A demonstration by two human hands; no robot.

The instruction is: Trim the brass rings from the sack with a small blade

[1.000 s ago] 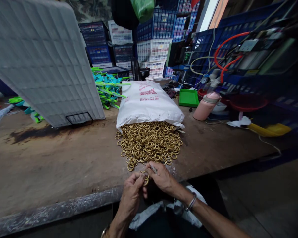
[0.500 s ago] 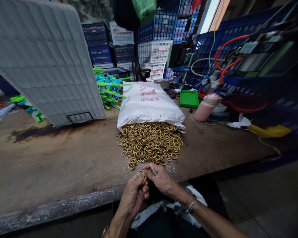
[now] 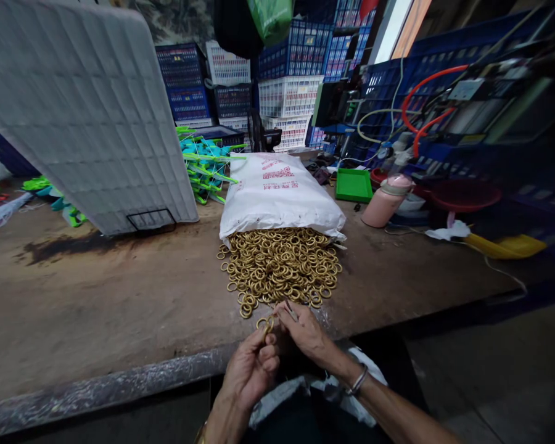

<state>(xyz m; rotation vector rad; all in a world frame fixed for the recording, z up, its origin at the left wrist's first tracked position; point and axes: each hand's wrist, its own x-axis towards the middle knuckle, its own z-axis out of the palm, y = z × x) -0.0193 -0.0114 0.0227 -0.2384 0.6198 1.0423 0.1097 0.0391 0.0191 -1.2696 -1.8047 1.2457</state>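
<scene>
My left hand (image 3: 253, 370) pinches a few gold-coloured rings (image 3: 260, 324) between thumb and fingers, just in front of the table edge. My right hand (image 3: 308, 336), with a bracelet on its wrist, is closed around a small grey metal tool (image 3: 290, 310); its kind is hard to make out. The fingertips of the right hand lie close beside the held rings. Just beyond both hands, a heap of loose gold rings (image 3: 282, 265) spills from the mouth of a white woven sack (image 3: 277, 200) with red print.
A large grey ribbed panel (image 3: 87, 117) stands at left on the wooden table (image 3: 120, 308). Green and turquoise plastic parts (image 3: 203, 163) lie beside it. To the right are a green tray (image 3: 354, 185), a pink bottle (image 3: 383, 203) and a yellow scoop-like object (image 3: 504, 245). Stacked crates (image 3: 289, 95) fill the back.
My left hand has tilted and shifted slightly, so the pinched rings now show above its fingertips. My right hand has drawn a little away to the right, keeping the metal tool.
</scene>
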